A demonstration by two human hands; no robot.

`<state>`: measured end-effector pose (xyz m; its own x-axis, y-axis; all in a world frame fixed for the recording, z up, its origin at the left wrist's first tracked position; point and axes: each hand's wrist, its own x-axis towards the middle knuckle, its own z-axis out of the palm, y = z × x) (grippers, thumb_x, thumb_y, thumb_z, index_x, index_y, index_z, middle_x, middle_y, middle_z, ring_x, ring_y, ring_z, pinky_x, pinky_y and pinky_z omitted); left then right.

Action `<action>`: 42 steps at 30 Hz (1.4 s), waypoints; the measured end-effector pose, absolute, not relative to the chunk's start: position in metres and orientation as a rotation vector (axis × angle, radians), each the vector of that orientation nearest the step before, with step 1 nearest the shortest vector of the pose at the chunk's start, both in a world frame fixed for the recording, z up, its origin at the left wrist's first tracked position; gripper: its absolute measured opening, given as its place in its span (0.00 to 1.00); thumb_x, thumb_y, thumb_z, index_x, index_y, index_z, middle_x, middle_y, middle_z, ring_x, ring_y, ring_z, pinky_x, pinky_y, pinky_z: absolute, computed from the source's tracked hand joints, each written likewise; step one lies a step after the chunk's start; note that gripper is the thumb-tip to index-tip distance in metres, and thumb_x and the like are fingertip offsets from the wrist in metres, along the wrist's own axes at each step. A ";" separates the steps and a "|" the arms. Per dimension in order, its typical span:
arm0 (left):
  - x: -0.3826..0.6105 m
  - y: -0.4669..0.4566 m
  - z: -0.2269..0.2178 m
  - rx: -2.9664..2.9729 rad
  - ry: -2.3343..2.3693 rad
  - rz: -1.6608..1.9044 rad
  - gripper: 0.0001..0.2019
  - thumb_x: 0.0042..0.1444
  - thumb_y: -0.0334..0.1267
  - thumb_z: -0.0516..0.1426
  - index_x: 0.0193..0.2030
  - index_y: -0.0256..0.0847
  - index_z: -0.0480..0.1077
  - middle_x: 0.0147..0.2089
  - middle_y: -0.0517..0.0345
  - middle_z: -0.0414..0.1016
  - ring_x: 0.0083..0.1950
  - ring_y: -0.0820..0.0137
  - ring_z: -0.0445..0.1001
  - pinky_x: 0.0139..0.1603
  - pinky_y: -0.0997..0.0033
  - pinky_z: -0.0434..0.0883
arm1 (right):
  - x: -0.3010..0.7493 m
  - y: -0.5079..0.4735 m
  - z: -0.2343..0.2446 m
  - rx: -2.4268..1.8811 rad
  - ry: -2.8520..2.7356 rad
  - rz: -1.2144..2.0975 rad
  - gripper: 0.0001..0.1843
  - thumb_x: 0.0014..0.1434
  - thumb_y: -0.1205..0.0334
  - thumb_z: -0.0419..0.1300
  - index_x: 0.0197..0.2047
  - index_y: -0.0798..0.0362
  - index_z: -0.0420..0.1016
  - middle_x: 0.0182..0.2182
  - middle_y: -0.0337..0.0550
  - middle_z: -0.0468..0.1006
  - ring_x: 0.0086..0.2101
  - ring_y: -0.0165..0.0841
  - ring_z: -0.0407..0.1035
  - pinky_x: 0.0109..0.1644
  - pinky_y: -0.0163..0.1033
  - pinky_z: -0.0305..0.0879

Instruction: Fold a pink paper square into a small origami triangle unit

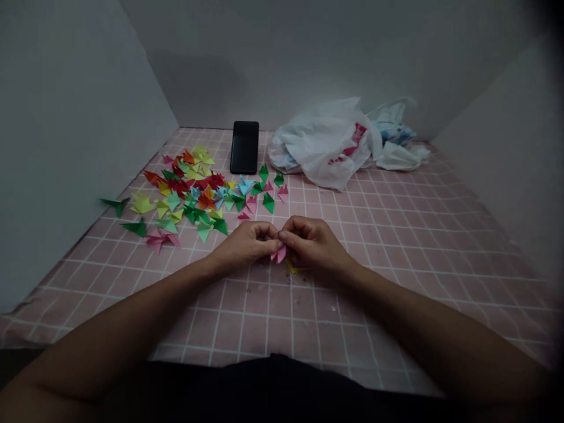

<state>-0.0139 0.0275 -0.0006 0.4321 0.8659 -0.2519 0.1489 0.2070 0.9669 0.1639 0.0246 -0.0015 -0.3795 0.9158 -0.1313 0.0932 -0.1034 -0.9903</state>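
Head view: both hands met at the middle of the bench (396,247), which was covered by a pink cloth printed with a white grid of squares. The left hand (247,242) and right hand (315,241) each pinched a small pink folded paper piece (279,254) between fingertips; its pointed, creased end hung just below the fingers, close above the cloth. A sliver of yellow paper (293,269) lay on the cloth directly under the right hand, mostly hidden.

Left of and beyond the hands lay a loose heap of folded paper triangles (198,191), flat and sharp-cornered, in red, orange, yellow, light and dark green, blue and pink; a few strays sat near the left wall. A black, glossy rectangular phone (244,147) stood propped upright behind the heap. To its right lay a crumpled, thin white plastic bag (328,144) with red print, soft and wrinkled, with pale blue material showing at its far end. Plain grey panels enclosed the bench on three sides.
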 end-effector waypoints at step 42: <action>-0.011 0.022 -0.004 1.233 1.010 1.098 0.15 0.49 0.35 0.66 0.44 0.38 0.73 0.43 0.56 0.75 0.41 0.71 0.74 0.44 0.70 0.73 | 0.157 0.022 -0.005 -1.023 -1.081 1.573 0.11 0.50 0.61 0.70 0.33 0.52 0.72 0.25 0.33 0.75 0.24 0.26 0.69 0.30 0.33 0.68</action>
<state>-0.0109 0.0224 -0.0045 0.1936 0.9811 0.0029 -0.0793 0.0127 0.9968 0.1570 0.0218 -0.0050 -0.2122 0.9696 -0.1219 -0.2334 -0.1714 -0.9572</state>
